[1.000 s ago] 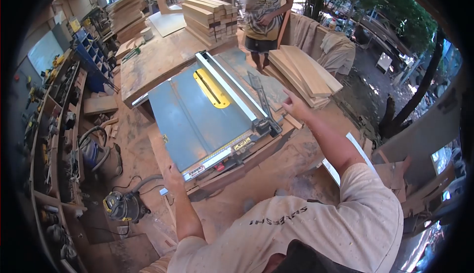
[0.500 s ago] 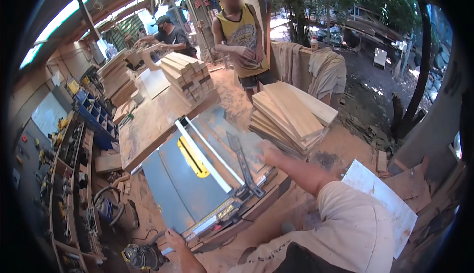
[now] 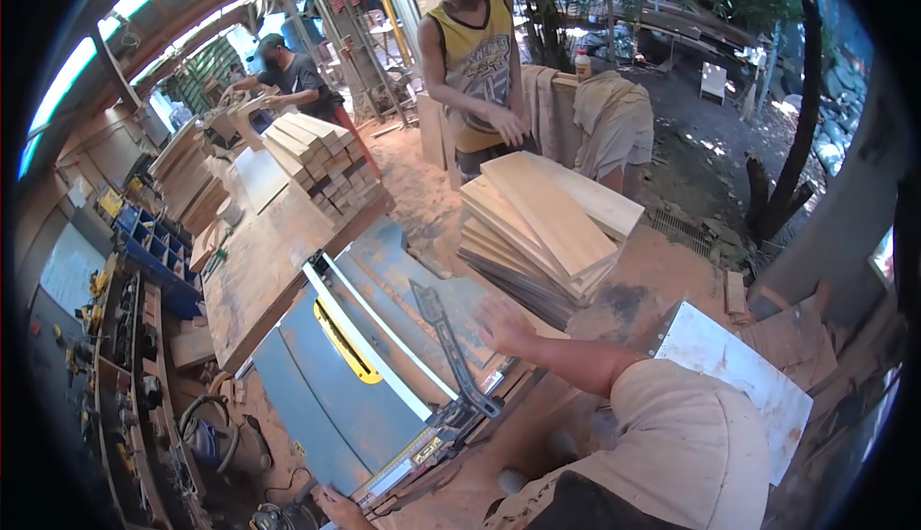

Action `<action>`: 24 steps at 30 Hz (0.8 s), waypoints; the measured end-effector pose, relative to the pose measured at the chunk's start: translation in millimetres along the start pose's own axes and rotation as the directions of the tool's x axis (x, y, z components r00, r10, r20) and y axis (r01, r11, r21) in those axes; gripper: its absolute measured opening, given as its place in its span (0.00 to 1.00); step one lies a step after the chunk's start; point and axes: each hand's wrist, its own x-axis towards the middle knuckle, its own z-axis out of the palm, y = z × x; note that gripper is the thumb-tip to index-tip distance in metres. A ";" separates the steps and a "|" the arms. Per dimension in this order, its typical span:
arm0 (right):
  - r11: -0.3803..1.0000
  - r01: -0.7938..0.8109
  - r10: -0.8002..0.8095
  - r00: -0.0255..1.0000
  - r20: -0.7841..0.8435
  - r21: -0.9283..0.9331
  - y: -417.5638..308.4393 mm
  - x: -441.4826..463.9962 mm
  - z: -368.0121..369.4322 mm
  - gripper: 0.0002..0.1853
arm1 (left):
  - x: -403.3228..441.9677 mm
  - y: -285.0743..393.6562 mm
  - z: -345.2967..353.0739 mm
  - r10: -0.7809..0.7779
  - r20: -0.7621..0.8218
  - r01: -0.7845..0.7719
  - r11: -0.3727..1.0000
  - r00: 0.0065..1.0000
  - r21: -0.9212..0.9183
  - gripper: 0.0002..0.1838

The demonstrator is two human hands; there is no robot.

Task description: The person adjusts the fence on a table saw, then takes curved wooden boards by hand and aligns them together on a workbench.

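Note:
A table saw (image 3: 326,386) with a yellow insert (image 3: 347,343) and a long metal fence (image 3: 369,346) stands before me. My right hand (image 3: 506,327) is over the right side of the saw's table, fingers spread, holding nothing. Beside it lies a black push stick or guard arm (image 3: 451,348). At the saw's near left corner is my left hand (image 3: 338,505), fingers apart, seemingly touching the edge. Just beyond my right hand rises a stack of wide boards (image 3: 547,213).
A person in a yellow top (image 3: 475,60) stands behind the boards. Another person in black (image 3: 297,79) is farther left by a wooden table (image 3: 259,252) bearing stacked timber (image 3: 312,161). Tool shelves (image 3: 120,367) line the left; a white panel (image 3: 734,367) leans at right.
The view has tilted up and shifted right. My right hand has opened from a pointing pose and come down over the saw's table. The person in yellow has lowered a hand toward the boards.

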 end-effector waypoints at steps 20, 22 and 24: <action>0.998 0.003 0.001 0.998 -0.059 0.060 1.7 -6.0 10.4 0.18 | -5.6 8.6 -4.5 0.312 -0.104 -0.309 0.950 0.945 0.043 0.14; 0.999 -0.001 0.004 0.998 -0.056 0.051 1.2 -5.3 11.2 0.18 | -4.3 2.4 -3.7 0.285 -0.072 -0.284 0.959 0.956 0.014 0.16; 0.999 -0.006 0.008 0.998 -0.060 0.043 0.8 -5.2 11.3 0.18 | -0.4 -6.2 -0.2 0.269 -0.046 -0.269 0.963 0.962 -0.009 0.17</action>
